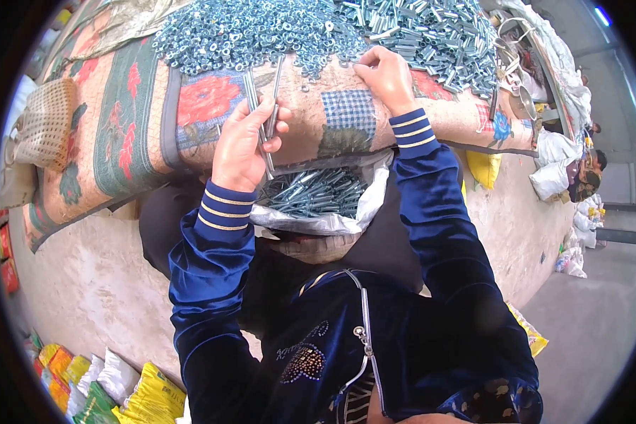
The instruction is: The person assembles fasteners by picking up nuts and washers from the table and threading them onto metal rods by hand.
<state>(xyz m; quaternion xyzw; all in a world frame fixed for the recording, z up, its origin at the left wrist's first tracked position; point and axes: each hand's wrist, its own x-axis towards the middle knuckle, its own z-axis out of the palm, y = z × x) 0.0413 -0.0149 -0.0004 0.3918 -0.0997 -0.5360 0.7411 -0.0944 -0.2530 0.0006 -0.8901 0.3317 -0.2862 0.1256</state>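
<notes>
My left hand [242, 145] is closed around several thin metal rods [251, 92], which stick out above and below the fingers. At the front edge of a heap of small nuts or washers [251, 35], my right hand [390, 76] has its thumb and fingers pinched together. Whatever lies in that pinch is hidden. To its upper right is a pile of short metal sleeves [438, 35]. Between my knees, a white plastic-lined container [340, 225] holds many bolt-like metal pieces [314, 194].
A patterned quilted cloth [120, 113] covers the work surface. A woven basket [46, 120] stands at the left. Metal cups or ladles [521, 102] lie at the right edge. Colourful sacks [152, 396] sit on the floor at lower left; people [592, 173] are far right.
</notes>
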